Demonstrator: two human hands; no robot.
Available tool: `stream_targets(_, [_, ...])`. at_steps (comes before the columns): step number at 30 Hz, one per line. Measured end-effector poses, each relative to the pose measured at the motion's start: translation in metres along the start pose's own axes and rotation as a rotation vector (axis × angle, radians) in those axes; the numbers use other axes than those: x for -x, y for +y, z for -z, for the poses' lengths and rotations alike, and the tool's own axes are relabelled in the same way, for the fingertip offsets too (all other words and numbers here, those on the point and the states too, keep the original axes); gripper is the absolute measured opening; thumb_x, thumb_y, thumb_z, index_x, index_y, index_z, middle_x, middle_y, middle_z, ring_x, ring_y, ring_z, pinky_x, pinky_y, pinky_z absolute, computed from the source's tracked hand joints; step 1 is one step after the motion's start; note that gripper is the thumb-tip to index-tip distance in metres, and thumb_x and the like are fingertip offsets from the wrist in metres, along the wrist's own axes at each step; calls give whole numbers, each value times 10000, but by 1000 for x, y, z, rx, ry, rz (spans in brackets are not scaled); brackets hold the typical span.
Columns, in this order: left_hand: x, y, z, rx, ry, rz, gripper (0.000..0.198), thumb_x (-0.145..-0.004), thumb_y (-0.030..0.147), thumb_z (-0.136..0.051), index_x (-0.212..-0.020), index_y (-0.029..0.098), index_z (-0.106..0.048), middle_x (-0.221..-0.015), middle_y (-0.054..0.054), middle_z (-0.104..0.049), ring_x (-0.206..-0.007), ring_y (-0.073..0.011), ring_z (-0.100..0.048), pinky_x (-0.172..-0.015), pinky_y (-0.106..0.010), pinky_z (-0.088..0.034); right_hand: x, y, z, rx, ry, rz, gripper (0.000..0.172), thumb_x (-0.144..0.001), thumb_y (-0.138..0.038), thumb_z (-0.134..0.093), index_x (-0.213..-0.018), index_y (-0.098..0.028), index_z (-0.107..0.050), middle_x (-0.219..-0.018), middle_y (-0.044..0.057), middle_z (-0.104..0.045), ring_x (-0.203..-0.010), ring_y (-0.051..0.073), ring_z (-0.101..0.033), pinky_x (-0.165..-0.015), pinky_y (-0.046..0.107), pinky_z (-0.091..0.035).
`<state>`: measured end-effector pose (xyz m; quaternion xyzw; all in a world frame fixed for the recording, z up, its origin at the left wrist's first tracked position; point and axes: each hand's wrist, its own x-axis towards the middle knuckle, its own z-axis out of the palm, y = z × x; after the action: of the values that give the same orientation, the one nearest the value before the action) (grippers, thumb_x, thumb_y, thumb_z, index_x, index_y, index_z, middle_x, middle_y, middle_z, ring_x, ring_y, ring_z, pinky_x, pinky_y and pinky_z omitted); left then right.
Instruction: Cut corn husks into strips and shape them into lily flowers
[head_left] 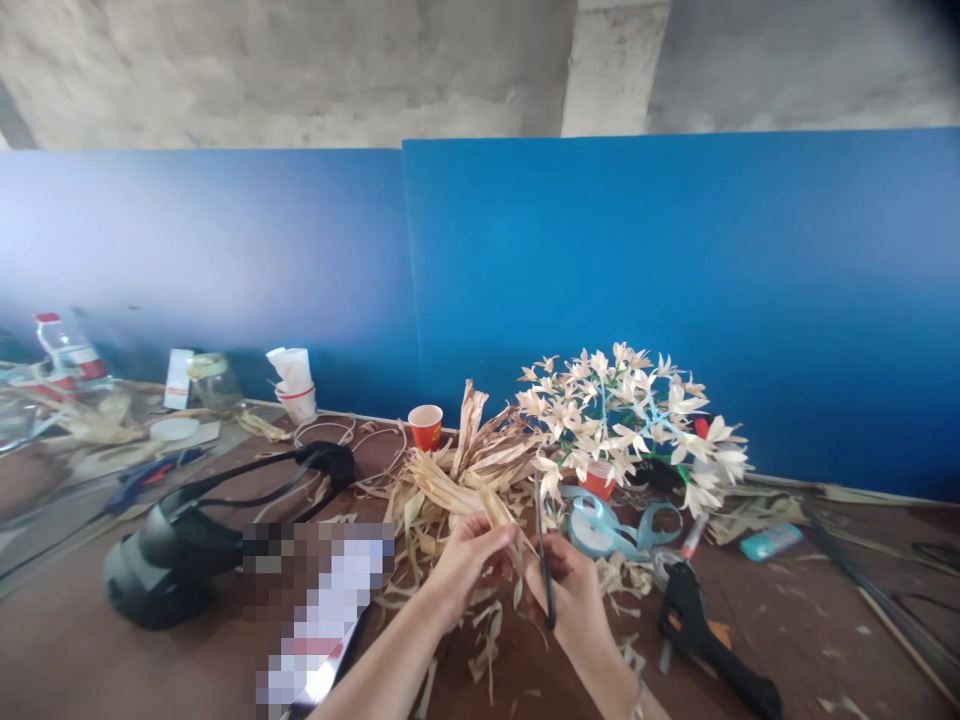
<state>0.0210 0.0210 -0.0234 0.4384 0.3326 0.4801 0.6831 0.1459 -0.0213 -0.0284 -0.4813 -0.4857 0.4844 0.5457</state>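
My left hand (pixel 465 560) pinches a strip of dried corn husk (pixel 491 510) pulled from the husk pile (pixel 465 460) in front of me. My right hand (pixel 570 590) is closed around a pair of dark scissors (pixel 543 560), blades pointing up beside the husk strip. The two hands nearly touch above the brown table (pixel 810 620). Just behind them stands a bouquet of pale husk flowers (pixel 622 410) in a red cup.
A black glue gun (pixel 705 635) lies at the right, light blue ribbon (pixel 615 525) behind my hands. A red paper cup (pixel 425 425), a black headset (pixel 195 540), bottles and jars at far left, husk scraps around. Blue boards close the back.
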Motion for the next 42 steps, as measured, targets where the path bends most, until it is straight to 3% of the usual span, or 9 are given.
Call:
stream_targets(5, [-6, 9, 8, -60, 103, -26, 264, -633, 383, -700, -644, 132, -619, -497, -1, -600, -342, -44, -445, -332, -144, -235, -3, -19, 15, 123, -124, -60, 280, -658, -409, -645, -717, -160, -533, -425, -76, -447, -336, 60, -397, -331, 164, -327])
stream_targets(11, [-10, 13, 17, -205, 85, 37, 261, -628, 365, -698, -608, 112, -636, -479, -40, -622, -293, -49, -430, -300, -150, -184, 1, -44, 53, 386, -456, -295, 209, -668, -355, -633, -738, -160, -605, -409, -51, -516, -311, 67, -421, -310, 153, -339])
stream_targets(20, [-9, 9, 16, -269, 3, 76, 230, -656, 342, -668, -579, 128, -641, -544, -70, -670, -309, -72, -472, -310, -155, -223, 4, -26, 76, 418, -537, -366, 145, -693, -289, -595, -722, -151, -627, -383, -54, -523, -259, 43, -399, -280, 117, -297])
stream_targets(34, [-3, 8, 10, -357, -38, 182, 242, -689, 341, -618, -562, 135, -625, -511, -52, -644, -320, -60, -474, -318, -140, -257, 7, -29, 71, 411, -529, -411, 86, -675, -226, -597, -667, -149, -633, -360, -60, -522, -222, 19, -331, -262, 116, -174])
stream_targets(42, [-8, -1, 17, -382, -76, 187, 242, -683, 352, -626, -599, 125, -617, -495, -20, -628, -337, -68, -482, -331, -155, -292, -1, -15, 81, 411, -607, -523, 151, -690, -260, -600, -773, -135, -609, -390, -64, -547, -238, 33, -393, -287, 113, -271])
